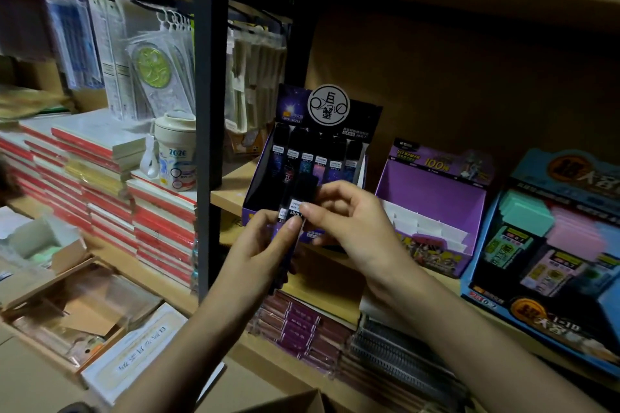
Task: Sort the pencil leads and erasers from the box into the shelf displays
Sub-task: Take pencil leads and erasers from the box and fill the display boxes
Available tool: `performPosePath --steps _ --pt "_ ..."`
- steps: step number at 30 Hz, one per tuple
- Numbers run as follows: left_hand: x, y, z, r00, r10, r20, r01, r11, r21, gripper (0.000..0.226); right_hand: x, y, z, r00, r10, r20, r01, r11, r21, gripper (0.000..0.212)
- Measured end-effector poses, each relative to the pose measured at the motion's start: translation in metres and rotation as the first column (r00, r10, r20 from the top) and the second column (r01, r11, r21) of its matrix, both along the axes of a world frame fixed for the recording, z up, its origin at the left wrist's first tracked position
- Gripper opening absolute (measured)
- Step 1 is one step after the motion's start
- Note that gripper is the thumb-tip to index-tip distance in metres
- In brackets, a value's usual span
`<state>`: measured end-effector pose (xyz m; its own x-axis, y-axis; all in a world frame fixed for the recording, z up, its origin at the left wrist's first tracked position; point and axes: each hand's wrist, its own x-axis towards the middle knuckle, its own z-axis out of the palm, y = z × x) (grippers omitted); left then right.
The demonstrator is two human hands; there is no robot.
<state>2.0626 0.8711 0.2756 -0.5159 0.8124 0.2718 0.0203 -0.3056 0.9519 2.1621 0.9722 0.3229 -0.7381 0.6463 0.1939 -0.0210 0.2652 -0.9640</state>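
Mid-frame, my left hand [261, 245] clutched the lead cases [303, 188], probably light, stiff and slick, while my right hand [352, 225] pinched one by its label.

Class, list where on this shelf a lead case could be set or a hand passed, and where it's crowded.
Free: empty slots of the purple display, between dark display and blue display; bare shelf board beside metal post. Crowded: the blue display; the dark display's back row of lead cases, its front blocked by left hand and right hand.
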Motion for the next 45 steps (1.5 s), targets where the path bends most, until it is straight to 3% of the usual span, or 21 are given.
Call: performPosePath --steps 3,6,11,14,16,19,23,26,31,34,45 --pt "0.001 0.004 -0.003 0.997 0.043 -0.061 -0.043 0.999 0.011 0.036 0.006 0.012 0.006 0.999 0.006 -0.038 -0.008 0.999 -0.050 0.012" --pt "-0.005 0.008 -0.008 0.990 0.117 -0.075 -0.116 0.993 0.017 0.032 0.015 0.035 0.025 0.979 -0.105 -0.174 0.095 0.993 -0.068 0.017" --pt "-0.013 0.016 -0.011 0.982 0.184 -0.039 -0.183 0.983 0.021 0.020 0.022 0.078 0.035 0.876 -0.391 -0.283 0.453 0.869 0.198 0.011" --pt "-0.013 0.018 -0.013 0.977 0.199 -0.074 -0.201 0.979 -0.018 0.021 0.010 0.090 0.023 0.854 -0.419 -0.308 0.495 0.836 0.237 0.016" --pt "-0.011 0.018 -0.015 0.978 0.196 -0.076 -0.199 0.979 -0.036 0.023 0.002 0.096 0.013 0.852 -0.432 -0.295 0.518 0.776 0.360 0.018" --pt "-0.011 0.018 -0.017 0.979 0.194 -0.057 -0.196 0.980 -0.035 0.026 -0.006 0.102 -0.002 0.865 -0.434 -0.250 0.488 0.621 0.613 0.020" --pt "-0.017 0.018 -0.019 0.976 0.210 -0.065 -0.213 0.976 -0.044 0.023 -0.015 0.106 -0.011 0.879 -0.429 -0.208 0.439 0.558 0.704 0.022" --pt "-0.023 0.018 -0.021 0.971 0.232 -0.063 -0.236 0.971 -0.050 0.023 -0.017 0.109 -0.011 0.880 -0.442 -0.174 0.419 0.551 0.722 0.023" --pt "-0.027 0.016 -0.021 0.970 0.238 -0.051 -0.240 0.969 -0.055 0.023 -0.020 0.115 -0.007 0.872 -0.482 -0.083 0.407 0.621 0.670 0.027" --pt "-0.028 0.014 -0.022 0.970 0.239 -0.037 -0.241 0.969 -0.055 0.024 -0.021 0.114 -0.007 0.863 -0.492 -0.114 0.429 0.595 0.680 0.040" --pt "-0.023 0.014 -0.017 0.971 0.234 -0.041 -0.236 0.971 -0.041 0.026 -0.024 0.118 -0.007 0.821 -0.562 -0.098 0.419 0.477 0.773 0.036"
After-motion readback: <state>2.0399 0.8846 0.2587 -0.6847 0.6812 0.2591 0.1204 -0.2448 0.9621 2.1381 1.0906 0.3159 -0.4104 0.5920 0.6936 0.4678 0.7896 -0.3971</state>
